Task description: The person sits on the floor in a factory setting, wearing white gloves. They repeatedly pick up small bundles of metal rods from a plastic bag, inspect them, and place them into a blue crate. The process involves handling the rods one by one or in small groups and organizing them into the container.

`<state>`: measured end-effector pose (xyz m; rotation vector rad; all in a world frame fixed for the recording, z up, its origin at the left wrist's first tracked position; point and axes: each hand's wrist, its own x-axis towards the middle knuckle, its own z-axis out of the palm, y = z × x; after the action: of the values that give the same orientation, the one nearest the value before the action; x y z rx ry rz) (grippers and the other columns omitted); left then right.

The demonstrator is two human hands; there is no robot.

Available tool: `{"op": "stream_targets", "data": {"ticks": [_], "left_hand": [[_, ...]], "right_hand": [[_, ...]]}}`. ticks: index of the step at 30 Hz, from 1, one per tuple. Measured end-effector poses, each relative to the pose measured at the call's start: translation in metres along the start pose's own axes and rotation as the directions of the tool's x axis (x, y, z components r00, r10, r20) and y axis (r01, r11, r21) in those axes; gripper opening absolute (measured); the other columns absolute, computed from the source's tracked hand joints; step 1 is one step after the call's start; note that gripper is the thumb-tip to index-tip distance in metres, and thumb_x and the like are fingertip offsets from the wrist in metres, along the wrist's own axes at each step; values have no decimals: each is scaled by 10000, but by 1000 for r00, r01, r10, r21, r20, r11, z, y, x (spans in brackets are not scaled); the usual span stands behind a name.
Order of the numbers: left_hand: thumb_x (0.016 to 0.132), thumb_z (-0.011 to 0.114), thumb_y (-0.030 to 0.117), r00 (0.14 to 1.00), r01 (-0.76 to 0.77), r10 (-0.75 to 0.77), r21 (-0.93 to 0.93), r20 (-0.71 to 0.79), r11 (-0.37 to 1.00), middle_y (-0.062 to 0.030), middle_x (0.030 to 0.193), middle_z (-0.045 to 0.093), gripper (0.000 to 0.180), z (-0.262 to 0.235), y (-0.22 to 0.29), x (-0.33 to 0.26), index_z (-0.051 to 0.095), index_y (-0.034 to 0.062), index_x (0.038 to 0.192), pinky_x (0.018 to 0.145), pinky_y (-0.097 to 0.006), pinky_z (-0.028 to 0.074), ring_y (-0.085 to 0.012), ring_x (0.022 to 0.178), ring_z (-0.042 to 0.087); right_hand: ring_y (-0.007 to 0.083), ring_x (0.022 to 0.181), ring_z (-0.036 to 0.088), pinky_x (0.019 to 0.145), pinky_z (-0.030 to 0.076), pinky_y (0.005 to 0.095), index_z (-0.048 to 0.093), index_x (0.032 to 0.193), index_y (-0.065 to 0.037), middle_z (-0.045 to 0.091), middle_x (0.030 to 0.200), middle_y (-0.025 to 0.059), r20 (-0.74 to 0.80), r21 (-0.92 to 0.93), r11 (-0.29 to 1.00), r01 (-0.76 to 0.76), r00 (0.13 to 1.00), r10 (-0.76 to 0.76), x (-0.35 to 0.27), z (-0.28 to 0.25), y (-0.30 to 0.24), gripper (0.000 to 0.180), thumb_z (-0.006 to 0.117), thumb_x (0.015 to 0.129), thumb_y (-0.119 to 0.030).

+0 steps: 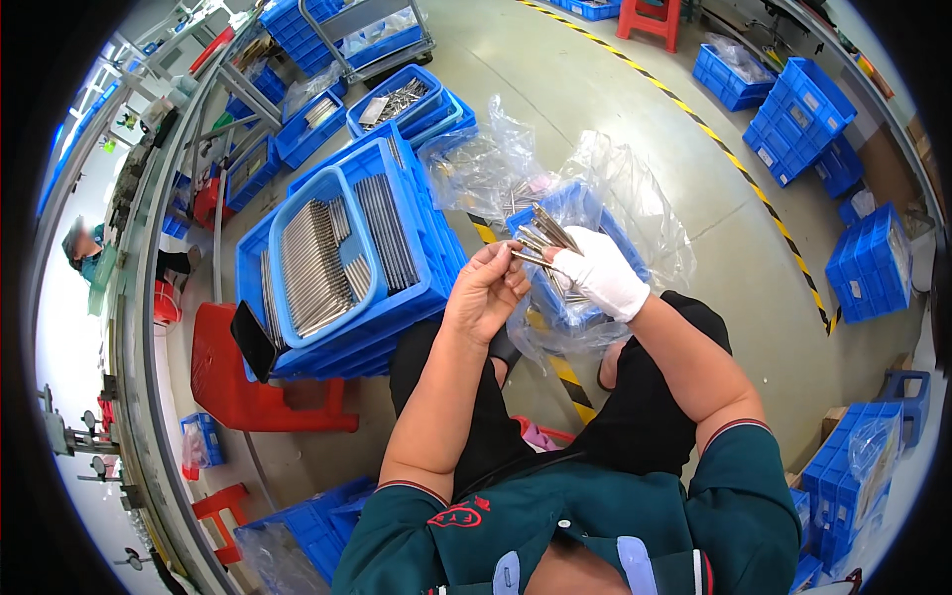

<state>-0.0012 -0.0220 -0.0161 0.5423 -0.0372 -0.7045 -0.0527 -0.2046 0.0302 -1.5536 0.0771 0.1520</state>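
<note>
The left hand [490, 287] pinches one thin, shiny rod [531, 259]. The right hand [599, 274], in a white glove [617, 290], grips more metal rods [551, 226] over a blue bin [568, 205]. The shirt [605, 496] has red letters [462, 514].

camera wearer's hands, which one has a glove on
The right hand, covered by a white glove and gripping a bunch of metal rods; the left hand is bare.
</note>
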Motion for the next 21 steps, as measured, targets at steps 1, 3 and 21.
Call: {"op": "stream_targets", "data": {"ticks": [1,3,21], "left_hand": [[889,589,113,1000,-16,16,22,-11,1000,-46,727,536,172,0,0,0,617,1,1015,595,-268,386,-133,632,453],[876,602,94,1000,-2,3,85,-12,996,-55,736,561,165,2,4,-1,628,4,1011,609,-275,396,-138,648,476],[879,590,102,988,106,-106,8,112,994,-70,793,606,142,-1,8,-5,625,49,1006,619,-285,408,-141,684,502]], "right_hand": [[63,580,445,530,370,235,569,861,-19,515,652,-4,2,-31,999,13,1000,-13,0,-1,0,209,586,876,-226],[64,584,450,535,376,236,570,865,-17,516,656,-1,10,-92,995,38,999,-38,2,-5,2,210,587,875,-227],[57,587,437,527,362,235,583,897,-24,495,666,-14,59,31,1000,0,998,-1,1,-6,-3,194,607,864,-214]]}}
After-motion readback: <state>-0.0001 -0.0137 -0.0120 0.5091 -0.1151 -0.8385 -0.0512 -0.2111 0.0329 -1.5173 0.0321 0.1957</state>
